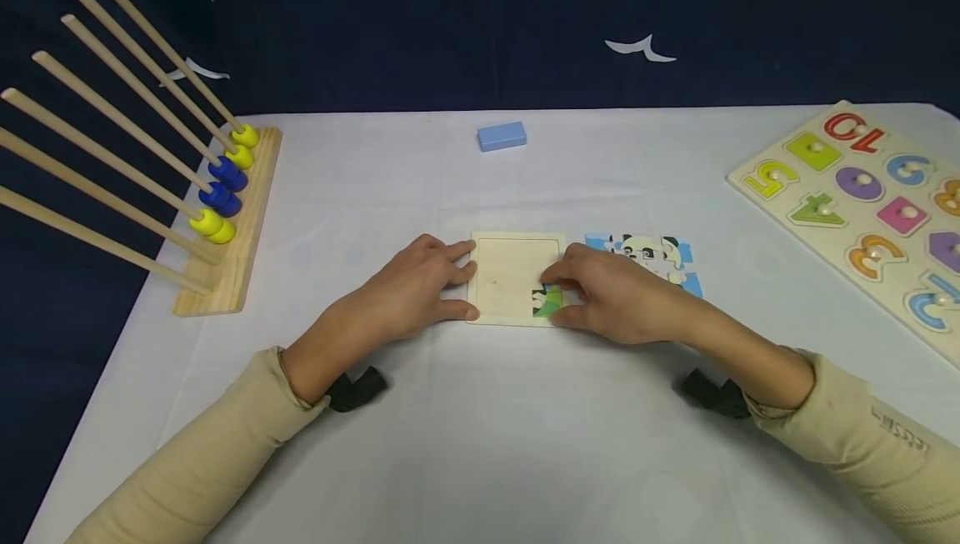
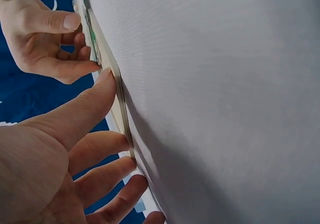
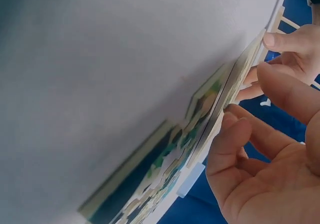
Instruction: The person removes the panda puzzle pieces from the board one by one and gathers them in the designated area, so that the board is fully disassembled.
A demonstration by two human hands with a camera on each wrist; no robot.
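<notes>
A shallow wooden puzzle tray lies on the table between both hands. One green puzzle piece with a bit of black and white is at its lower right corner. My right hand holds this piece between bent index finger and thumb, partly hiding it. My left hand rests against the tray's left edge, thumb at the near corner and fingers spread along the side; the left wrist view shows its fingertips touching the rim. Panda-picture puzzle pieces lie beyond the right hand, partly covered by it.
A wooden rack with tall pegs and yellow and blue beads stands at the left. A blue block lies towards the back. At the right is a number-and-shape peg board. A dark curtain hangs behind the white-covered table.
</notes>
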